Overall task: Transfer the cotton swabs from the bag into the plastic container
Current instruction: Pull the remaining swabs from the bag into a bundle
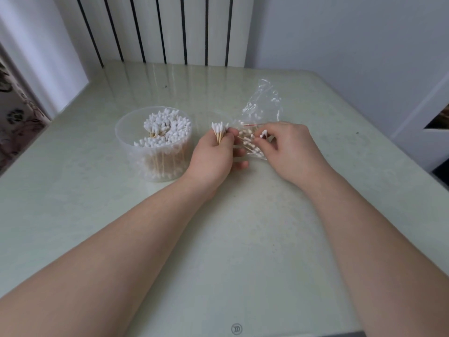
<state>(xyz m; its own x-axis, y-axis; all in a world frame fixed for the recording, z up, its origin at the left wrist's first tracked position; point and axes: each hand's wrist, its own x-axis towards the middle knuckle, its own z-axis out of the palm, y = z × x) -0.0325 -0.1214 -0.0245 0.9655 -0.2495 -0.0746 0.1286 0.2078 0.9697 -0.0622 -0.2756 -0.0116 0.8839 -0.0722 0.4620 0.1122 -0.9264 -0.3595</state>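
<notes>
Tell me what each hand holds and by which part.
The left hand grips a bundle of cotton swabs by their wooden sticks, tips up. The right hand pinches a few swabs below their tips, at the plastic bag.

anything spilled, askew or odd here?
Nothing stands out. Swabs stand upright in the container, the left hand grips a small bundle, the right hand pinches a few swabs at the bag. None lie loose on the table.

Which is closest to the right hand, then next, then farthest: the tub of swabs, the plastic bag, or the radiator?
1. Plastic bag: just in front, at the fingertips of the right hand.
2. Tub of swabs: off to the left, past the left hand.
3. Radiator: far back, against the wall.
</notes>
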